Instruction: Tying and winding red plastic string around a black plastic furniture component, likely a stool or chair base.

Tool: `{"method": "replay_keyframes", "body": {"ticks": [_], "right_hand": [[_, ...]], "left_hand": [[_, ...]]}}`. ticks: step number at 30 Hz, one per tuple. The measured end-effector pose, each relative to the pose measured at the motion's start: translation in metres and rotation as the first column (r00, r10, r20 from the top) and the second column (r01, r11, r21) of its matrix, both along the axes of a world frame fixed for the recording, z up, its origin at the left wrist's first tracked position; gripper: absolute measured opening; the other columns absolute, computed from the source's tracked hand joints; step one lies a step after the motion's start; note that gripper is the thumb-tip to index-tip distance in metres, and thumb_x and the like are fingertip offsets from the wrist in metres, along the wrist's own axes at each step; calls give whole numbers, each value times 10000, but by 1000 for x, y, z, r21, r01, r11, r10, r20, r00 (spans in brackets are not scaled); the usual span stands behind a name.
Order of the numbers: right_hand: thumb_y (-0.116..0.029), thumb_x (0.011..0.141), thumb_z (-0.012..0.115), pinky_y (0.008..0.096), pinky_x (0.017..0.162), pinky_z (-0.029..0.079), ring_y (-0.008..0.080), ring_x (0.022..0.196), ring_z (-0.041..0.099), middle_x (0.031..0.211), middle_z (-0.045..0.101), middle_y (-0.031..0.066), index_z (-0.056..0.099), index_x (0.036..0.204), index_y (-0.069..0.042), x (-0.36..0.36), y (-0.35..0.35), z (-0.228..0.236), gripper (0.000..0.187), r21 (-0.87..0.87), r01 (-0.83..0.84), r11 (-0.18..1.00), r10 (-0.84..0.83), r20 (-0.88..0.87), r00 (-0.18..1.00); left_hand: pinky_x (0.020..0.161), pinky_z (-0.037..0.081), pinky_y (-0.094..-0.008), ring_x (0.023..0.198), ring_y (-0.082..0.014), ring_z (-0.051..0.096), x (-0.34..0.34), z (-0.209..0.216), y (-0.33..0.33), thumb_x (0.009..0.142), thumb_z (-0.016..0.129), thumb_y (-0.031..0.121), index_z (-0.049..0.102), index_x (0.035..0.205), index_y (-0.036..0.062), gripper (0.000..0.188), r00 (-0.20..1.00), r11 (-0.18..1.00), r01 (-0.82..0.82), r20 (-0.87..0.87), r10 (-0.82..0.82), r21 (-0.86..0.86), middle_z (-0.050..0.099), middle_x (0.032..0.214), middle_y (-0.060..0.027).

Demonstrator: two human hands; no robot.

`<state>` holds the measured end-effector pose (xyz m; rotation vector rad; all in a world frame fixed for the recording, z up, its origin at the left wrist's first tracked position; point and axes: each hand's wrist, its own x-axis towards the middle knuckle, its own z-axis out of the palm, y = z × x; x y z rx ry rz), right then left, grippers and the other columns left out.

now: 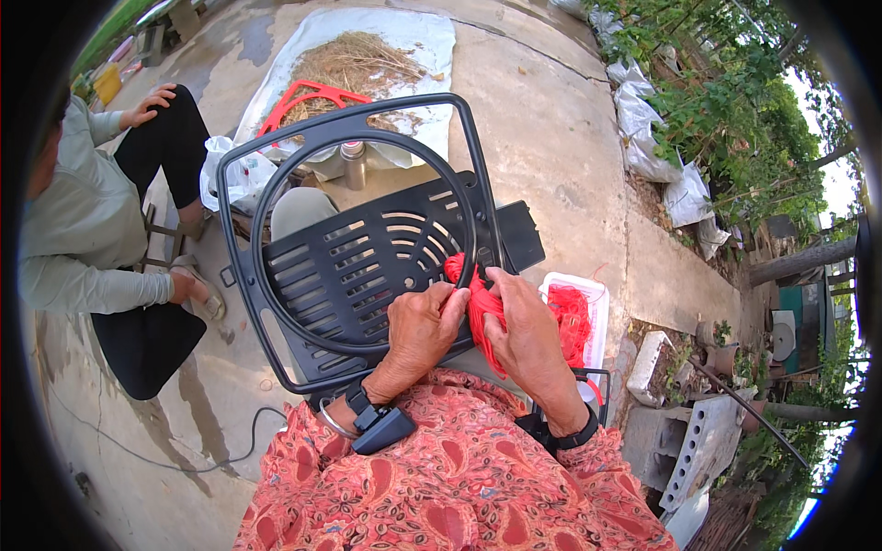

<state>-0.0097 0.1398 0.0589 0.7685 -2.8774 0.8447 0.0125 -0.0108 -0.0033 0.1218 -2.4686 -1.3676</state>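
Before me stands a black frame [386, 106] with rounded corners and an inner ring. A black slotted plate [381, 250] shows through the ring. My left hand [415, 329] is closed at the lower right of the ring, thumb and fingers pinched against it; whether a strand of cord is also caught there is hidden. My right hand [531, 338] is closed round a bundle of red cord [481, 312], just right of the left hand. The bundle's upper end lies against the ring and plate. The two thumbs are close together.
More red cord [571, 317] lies in a white tray [600, 321] to the right. At left sits another person [101, 230]. A steel flask [353, 167], a red frame [317, 90] and a sheet with dry straw [354, 62] are ahead. A cable [216, 466] crosses the floor.
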Motion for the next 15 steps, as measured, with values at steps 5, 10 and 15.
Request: {"method": "replay_keyframes", "body": {"ticks": [5, 10, 15], "right_hand": [[20, 761, 648, 419, 782, 503, 357, 967, 595, 1026, 601, 173, 521, 1142, -26, -9, -9, -14, 404, -46, 6, 999, -8, -49, 999], [-27, 781, 666, 448, 750, 483, 347, 895, 589, 912, 588, 142, 542, 1048, -28, -23, -10, -6, 294, -68, -52, 996, 47, -86, 995], [-142, 808, 684, 422, 740, 479, 304, 901, 579, 918, 600, 100, 600, 999, -39, -42, -23, 29, 233, 92, -89, 992, 105, -191, 976]], "left_hand": [[473, 431, -393, 509, -333, 600, 4, -3, 3, 874, 690, 231, 672, 749, 51, 219, 999, 999, 39, -25, -39, -1, 579, 570, -156], [482, 440, -416, 522, -344, 605, -2, -5, 3, 877, 676, 245, 680, 766, 55, 220, 999, 999, 34, -7, -34, -9, 583, 572, -163], [496, 460, -439, 534, -363, 609, 0, -6, 2, 879, 662, 250, 681, 774, 52, 225, 999, 997, 49, -8, -50, -65, 588, 574, -174]]}}
